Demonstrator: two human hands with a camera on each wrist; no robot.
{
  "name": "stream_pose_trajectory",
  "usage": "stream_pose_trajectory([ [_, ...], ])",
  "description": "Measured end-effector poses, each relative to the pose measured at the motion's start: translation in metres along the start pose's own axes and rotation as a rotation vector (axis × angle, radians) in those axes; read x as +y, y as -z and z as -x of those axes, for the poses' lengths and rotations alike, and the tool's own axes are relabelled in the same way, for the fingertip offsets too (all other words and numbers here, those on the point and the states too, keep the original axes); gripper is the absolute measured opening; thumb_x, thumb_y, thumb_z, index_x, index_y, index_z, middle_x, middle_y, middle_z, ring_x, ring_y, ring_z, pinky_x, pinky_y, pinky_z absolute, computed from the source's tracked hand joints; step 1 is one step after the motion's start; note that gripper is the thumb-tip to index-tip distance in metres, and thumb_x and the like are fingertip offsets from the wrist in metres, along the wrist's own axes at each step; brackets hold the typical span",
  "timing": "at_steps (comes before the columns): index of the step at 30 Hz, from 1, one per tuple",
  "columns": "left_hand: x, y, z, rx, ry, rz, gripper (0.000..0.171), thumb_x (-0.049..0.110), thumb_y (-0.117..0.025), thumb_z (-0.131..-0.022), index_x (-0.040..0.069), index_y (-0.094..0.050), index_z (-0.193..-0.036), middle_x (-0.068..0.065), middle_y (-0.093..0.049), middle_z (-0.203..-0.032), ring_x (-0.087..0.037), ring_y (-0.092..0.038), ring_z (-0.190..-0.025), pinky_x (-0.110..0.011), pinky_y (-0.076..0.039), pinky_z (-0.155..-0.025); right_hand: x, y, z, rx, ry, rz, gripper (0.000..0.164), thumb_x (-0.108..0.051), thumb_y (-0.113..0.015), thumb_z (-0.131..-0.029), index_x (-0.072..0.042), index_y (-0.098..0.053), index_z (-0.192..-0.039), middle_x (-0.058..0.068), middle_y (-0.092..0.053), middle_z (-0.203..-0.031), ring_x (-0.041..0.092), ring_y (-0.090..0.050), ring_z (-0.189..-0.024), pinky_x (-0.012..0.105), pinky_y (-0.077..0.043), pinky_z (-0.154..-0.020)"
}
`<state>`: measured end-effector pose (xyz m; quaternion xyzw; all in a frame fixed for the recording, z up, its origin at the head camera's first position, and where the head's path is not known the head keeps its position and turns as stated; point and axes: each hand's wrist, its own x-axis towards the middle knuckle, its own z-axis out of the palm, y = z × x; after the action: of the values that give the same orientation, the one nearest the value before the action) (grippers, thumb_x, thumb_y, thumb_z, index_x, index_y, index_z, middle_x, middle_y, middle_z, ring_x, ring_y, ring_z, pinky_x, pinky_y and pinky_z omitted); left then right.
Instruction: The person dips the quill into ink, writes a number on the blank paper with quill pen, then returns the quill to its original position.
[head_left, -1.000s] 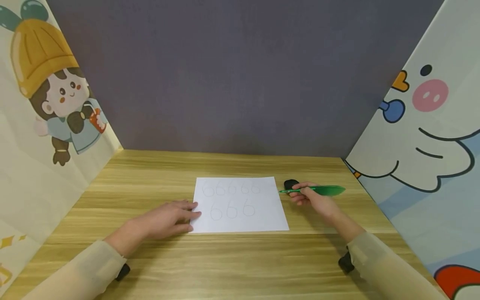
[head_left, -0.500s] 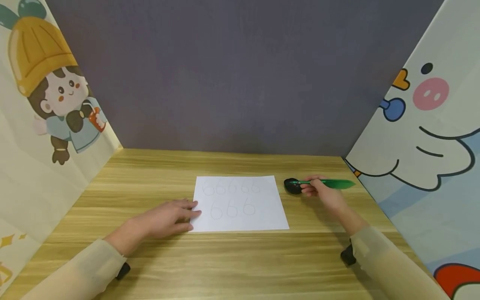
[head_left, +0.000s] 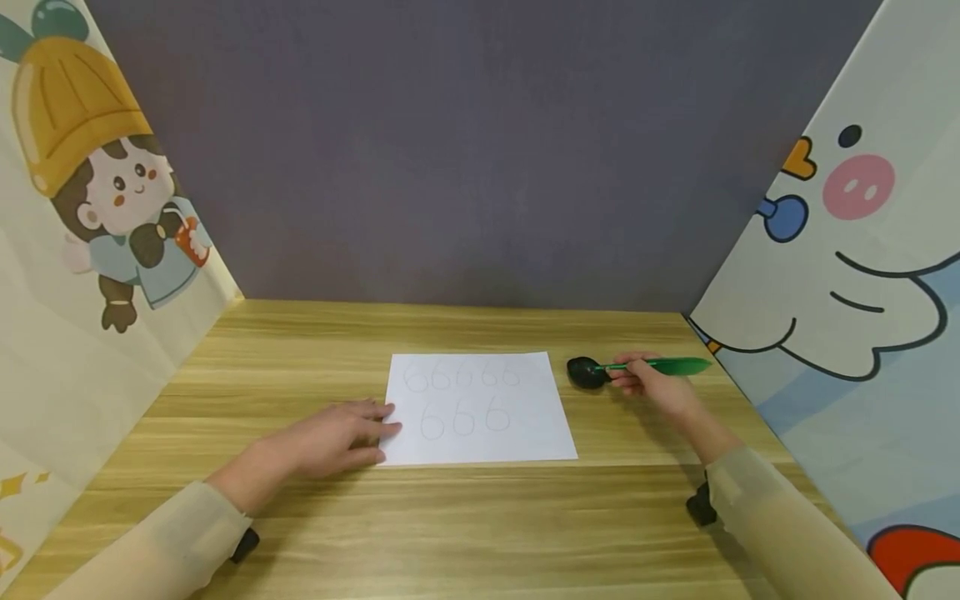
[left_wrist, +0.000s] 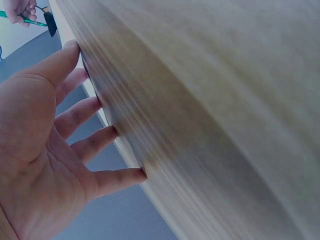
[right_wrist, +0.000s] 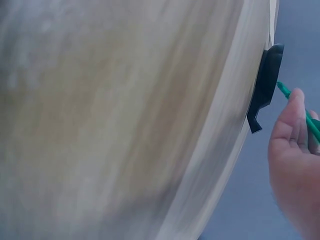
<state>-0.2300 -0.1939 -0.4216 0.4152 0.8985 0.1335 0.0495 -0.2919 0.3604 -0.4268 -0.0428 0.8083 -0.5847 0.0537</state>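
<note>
My right hand (head_left: 656, 387) pinches a green feather pen (head_left: 678, 366) between thumb and fingers. The feather end points right, and the tip overlaps a small black dish (head_left: 585, 372) in the head view. From the right wrist, the pen's tip (right_wrist: 281, 86) shows right at the rim of the black dish (right_wrist: 267, 77), which stands on the table. A white sheet of paper (head_left: 480, 446) lies flat left of the dish, bearing two rows of faint, thin 6 shapes. On its left edge rest the spread fingertips of my left hand (head_left: 341, 437), the palm raised.
The wood-grain table (head_left: 480, 533) runs back to a dark grey panel (head_left: 480, 167). Cartoon-printed walls stand at both sides, with a figure in a yellow hat (head_left: 82, 117) on the left and a white bird (head_left: 892, 308) on the right.
My right hand has moved right and slightly back, carrying the pen's tip from beside the paper's right edge to the black dish. The left hand and the paper have stayed put.
</note>
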Motion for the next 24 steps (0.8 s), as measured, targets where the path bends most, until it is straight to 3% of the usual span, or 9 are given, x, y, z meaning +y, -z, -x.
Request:
stream_pose_trajectory([
  [16, -0.0003, -0.0003, 0.0009, -0.005, 0.012, 0.021, 0.049, 0.032, -0.069, -0.109, 0.008, -0.066, -0.152, -0.024, -0.056, -0.163, -0.051, -0.052, -0.151, -0.070, -0.045, -0.121, 0.0073, -0.0013, -0.0035, -0.029, -0.017, 0.030, 0.051, -0.016, -0.039, -0.117, 0.020, -0.044, -0.154, 0.018, -0.077, -0.126, 0.004, -0.075, -0.097, 0.024, -0.065, -0.084],
  [24, -0.0002, -0.0008, 0.0010, -0.007, 0.017, 0.020, 0.050, 0.033, -0.069, -0.110, 0.008, -0.065, -0.153, -0.024, -0.055, -0.164, -0.051, -0.051, -0.151, -0.070, -0.044, -0.122, 0.0018, -0.0026, 0.0015, -0.036, -0.008, 0.020, 0.052, -0.017, -0.038, -0.118, 0.020, -0.043, -0.153, 0.011, -0.078, -0.121, 0.008, -0.077, -0.099, 0.026, -0.065, -0.083],
])
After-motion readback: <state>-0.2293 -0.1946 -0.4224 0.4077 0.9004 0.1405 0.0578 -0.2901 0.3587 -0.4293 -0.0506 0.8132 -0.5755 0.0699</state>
